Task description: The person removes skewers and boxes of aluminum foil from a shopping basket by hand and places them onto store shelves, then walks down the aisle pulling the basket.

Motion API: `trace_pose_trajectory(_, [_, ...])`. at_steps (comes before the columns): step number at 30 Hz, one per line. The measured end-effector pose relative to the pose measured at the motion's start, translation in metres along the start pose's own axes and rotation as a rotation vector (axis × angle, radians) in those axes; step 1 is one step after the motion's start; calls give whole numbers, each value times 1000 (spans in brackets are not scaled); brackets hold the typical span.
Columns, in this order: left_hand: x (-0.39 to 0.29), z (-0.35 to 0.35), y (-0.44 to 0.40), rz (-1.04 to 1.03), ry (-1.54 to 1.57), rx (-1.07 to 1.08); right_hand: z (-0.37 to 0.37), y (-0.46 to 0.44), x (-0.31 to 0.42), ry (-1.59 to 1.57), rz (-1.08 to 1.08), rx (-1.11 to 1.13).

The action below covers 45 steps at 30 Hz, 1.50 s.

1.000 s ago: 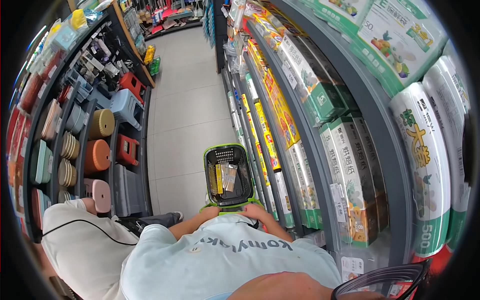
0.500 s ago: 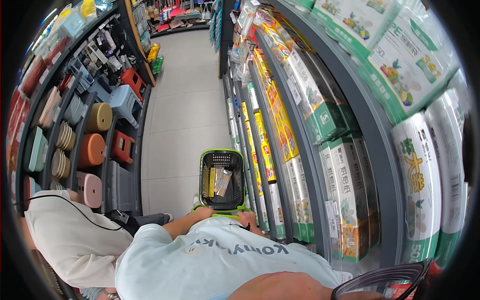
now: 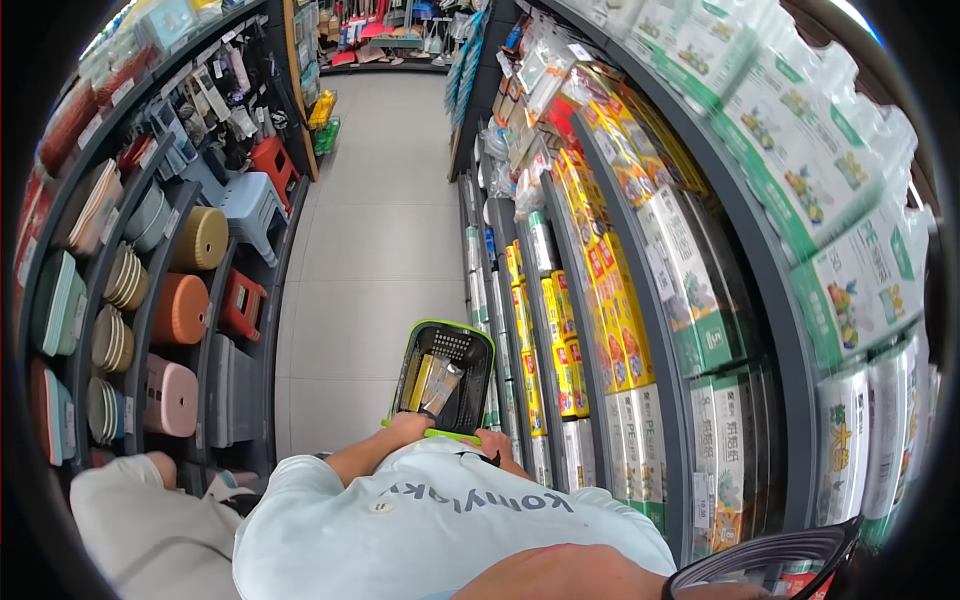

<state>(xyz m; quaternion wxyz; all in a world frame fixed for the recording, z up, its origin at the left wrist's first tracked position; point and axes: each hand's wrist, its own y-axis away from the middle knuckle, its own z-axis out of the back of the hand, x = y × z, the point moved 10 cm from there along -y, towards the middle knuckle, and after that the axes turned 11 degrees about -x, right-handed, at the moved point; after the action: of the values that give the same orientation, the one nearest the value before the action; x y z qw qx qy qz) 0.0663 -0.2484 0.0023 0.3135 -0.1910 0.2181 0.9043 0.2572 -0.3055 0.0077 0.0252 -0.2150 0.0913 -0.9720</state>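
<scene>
The basket (image 3: 478, 378) has just angled its far end toward the right shelves (image 3: 765, 250), apparently steered by the left hand (image 3: 408, 428) and right hand (image 3: 490, 443), apart, both gripping its near green handle (image 3: 450, 435).

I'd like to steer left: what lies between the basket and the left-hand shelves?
Only bare grey floor shows between the basket and the left-hand shelves in the head view.

1 basket (image 3: 484, 365), holding 1 yellow pack (image 3: 421, 381) plus clear packs (image 3: 441, 388), count unclear. Left shelf unit (image 3: 287, 262) shows 3 drum-shaped items (image 3: 181, 309), 2 red stools (image 3: 243, 304), 1 light blue stool (image 3: 252, 205), 3 dish stacks (image 3: 113, 338). Right-side boxes (image 3: 722, 420) overlap too much to count.
</scene>
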Motion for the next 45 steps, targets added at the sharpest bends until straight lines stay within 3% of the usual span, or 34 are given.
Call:
trace_pose_trajectory(6, [50,39,-9,24,71,-17,-41,-45,16,187,-88,321])
trace_pose_trajectory(10, [81,53,-4,57,108,6,-57,-75,43,124,-18,440])
trace_pose_trajectory(18, [136,85,-11,100,161,-86,-70,-141,89,169,61,508])
trace_pose_trajectory(22, [172,81,-16,132,140,-119,-77,-174,109,135,106,437])
trace_pose_trajectory(26, [192,78,-21,182,150,-67,-87,-201,115,65,136,430])
trace_pose_trajectory(31, [214,77,-50,258,117,-36,-128,-230,89,5,69,721])
trace_pose_trajectory(38, [237,131,-149,246,-70,-85,-154,-316,37,-119,74,748])
trace_pose_trajectory(41, [239,156,-198,253,-124,-34,-164,-346,5,-257,70,663])
trace_pose_trajectory(45, [236,141,-245,261,-107,180,-136,-378,-28,-222,-20,696])
